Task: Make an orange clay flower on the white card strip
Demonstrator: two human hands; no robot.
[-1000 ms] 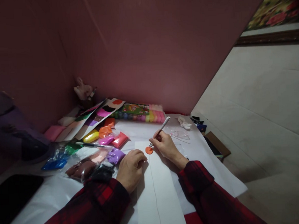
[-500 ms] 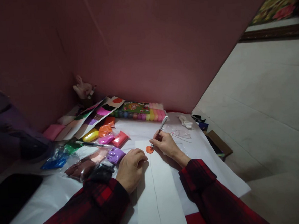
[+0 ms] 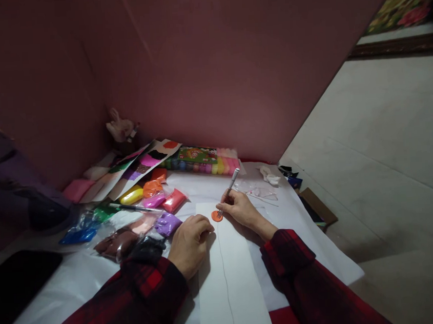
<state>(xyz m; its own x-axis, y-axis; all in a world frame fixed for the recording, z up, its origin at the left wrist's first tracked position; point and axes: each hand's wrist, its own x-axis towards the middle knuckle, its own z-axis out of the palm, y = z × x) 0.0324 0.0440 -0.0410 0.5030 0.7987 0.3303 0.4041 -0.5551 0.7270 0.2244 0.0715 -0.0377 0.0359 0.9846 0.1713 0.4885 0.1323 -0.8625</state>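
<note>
A small fork with a striped handle (image 3: 233,180) is pinched in my right hand (image 3: 241,210). Its tines touch an orange clay disc (image 3: 215,216), which lies flat near the top of a long white paper strip (image 3: 233,278). Down the strip from the disc runs a thin wavy pencil line. My left hand (image 3: 190,242) rests at the strip's left edge, its fingers curled in and nothing visible in them. Right beside it lies a bag of purple clay (image 3: 167,224).
Several bags of coloured clay, among them a red one (image 3: 174,201) and a brown one (image 3: 116,244), lie left with a pen (image 3: 134,207). Behind are painted sheets (image 3: 146,164) and a clay pack (image 3: 201,159). A phone-like black slab (image 3: 26,286) lies at left.
The fork's handle has tipped slightly to the left, its tines still on the orange disc. My left hand stays in place.
</note>
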